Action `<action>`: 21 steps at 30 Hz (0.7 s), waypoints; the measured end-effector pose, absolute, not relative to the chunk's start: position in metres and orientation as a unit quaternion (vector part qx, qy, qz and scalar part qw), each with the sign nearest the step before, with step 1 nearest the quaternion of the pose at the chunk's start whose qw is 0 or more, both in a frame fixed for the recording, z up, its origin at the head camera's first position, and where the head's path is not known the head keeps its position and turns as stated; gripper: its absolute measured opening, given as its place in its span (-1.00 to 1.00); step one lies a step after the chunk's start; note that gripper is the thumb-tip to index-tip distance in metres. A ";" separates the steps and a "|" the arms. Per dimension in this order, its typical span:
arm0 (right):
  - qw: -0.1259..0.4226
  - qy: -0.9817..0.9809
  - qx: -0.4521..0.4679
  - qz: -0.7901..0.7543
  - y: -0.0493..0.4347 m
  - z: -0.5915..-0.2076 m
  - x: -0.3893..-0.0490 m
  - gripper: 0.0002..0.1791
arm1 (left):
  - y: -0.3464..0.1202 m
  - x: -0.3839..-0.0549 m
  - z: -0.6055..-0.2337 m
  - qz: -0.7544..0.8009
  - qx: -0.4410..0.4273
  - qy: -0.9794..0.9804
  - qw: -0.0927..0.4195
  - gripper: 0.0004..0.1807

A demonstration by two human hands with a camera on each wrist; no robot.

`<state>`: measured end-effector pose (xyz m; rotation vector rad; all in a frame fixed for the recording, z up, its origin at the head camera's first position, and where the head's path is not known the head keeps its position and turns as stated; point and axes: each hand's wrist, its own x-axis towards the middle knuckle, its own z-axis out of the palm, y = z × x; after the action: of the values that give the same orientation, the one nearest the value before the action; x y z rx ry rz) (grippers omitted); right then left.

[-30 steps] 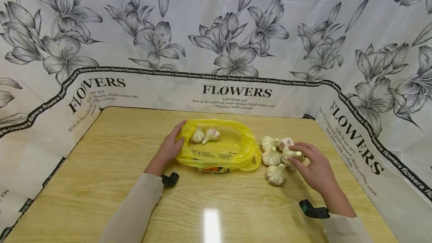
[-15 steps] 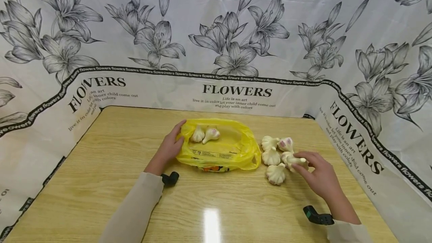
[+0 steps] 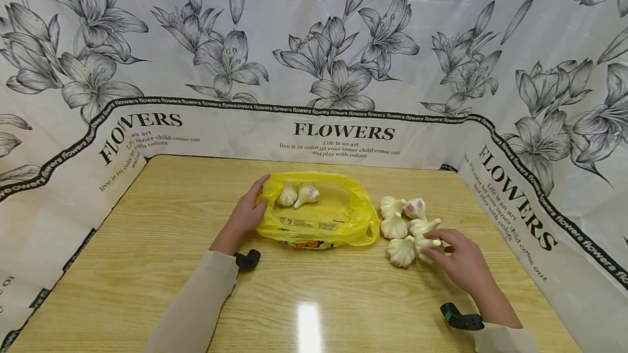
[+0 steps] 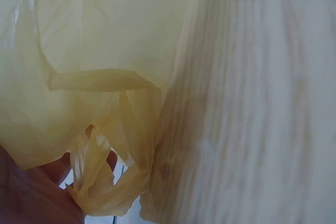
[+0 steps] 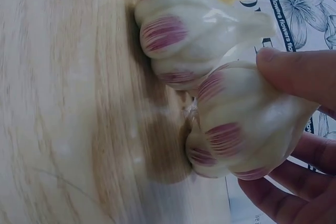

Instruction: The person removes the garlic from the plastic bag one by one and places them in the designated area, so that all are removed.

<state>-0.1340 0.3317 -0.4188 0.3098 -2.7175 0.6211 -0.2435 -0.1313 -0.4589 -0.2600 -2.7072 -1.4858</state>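
A yellow plastic bag (image 3: 314, 225) lies with its mouth spread, two white garlic bulbs (image 3: 307, 196) visible inside. At its left edge my left hand (image 3: 243, 214) grips the plastic; in the left wrist view some fingers are hidden behind the crumpled bag (image 4: 105, 80). My right hand (image 3: 463, 260) pinches a purple-streaked garlic bulb (image 5: 244, 121) between thumb and fingers, at the near right of a cluster. In the right wrist view it appears slightly above the table, near another garlic bulb (image 5: 184, 35).
Several loose garlic bulbs (image 3: 393, 226) sit just right of the bag on the wooden table (image 3: 275, 304). A white cloth printed with flowers (image 3: 338, 140) stands along the back and both sides. Small black devices (image 3: 461, 317) are at the wrists.
My right hand has shifted a little toward the near side with the pinched garlic bulb, away from the rest of the cluster. The left hand and bag stay put.
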 end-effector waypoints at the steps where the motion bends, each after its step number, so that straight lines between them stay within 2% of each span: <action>1: 0.157 -0.957 0.105 0.221 0.332 -0.419 -0.134 -0.66 | -0.131 -0.243 -0.459 -0.480 -0.083 -0.873 0.021 -0.36; 7: 0.095 -0.964 0.077 0.238 0.335 -0.422 -0.136 -0.54 | -0.131 -0.243 -0.459 -0.481 -0.085 -0.872 0.024 -0.35; 21: 0.060 -0.963 0.060 0.256 0.338 -0.427 -0.138 -0.52 | -0.132 -0.243 -0.459 -0.485 -0.111 -0.867 0.036 -0.37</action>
<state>-0.1376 0.3379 -0.4274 0.1817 -2.9145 0.7733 -0.2428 -0.1319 -0.4594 -0.3396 -2.6625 -1.4897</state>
